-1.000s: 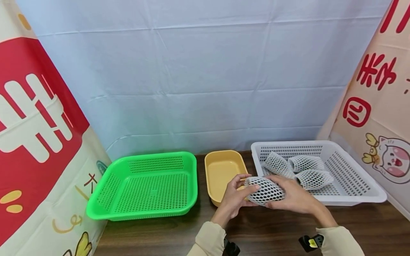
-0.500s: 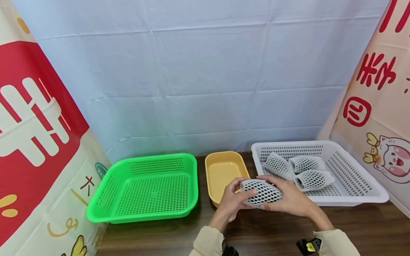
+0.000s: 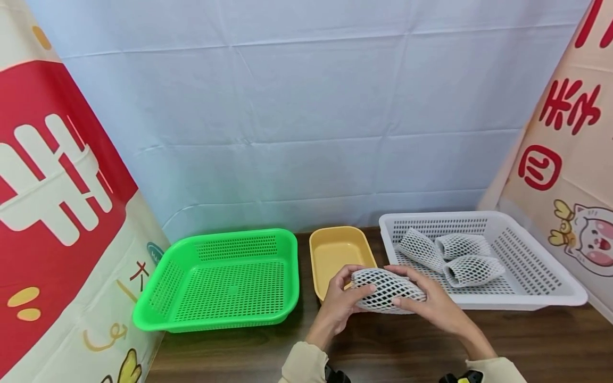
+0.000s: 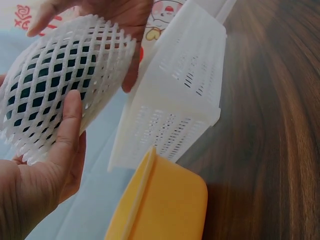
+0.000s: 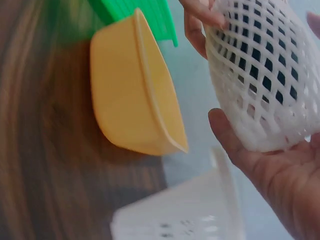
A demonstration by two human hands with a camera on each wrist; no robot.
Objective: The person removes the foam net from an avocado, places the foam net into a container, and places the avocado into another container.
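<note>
A white foam net sleeve [image 3: 385, 290] with something dark inside is held level between both hands, above the table's front part. My left hand [image 3: 337, 306] grips its left end, thumb across the near side. At the other end my right hand [image 3: 433, 306] holds the sleeve, thumb in front and fingers over the top. Through the diamond holes of the foam net sleeve [image 4: 60, 75] the left wrist view shows a dark surface; its kind cannot be told. In the right wrist view, the right hand [image 5: 280, 175] cups the sleeve's pale gathered end.
A white basket [image 3: 536, 303] at the right holds several white foam net sleeves [image 3: 474, 270]. Behind the left hand stands a yellow tub [image 3: 337, 250]. A green basket [image 3: 215, 322] stands at the left. Printed cloths hang at both sides, a pale one behind.
Both hands have shifted slightly left and toward the body with the foam net sleeve. Its right end now reaches further out between the right thumb and fingers. The baskets and tub stay put.
</note>
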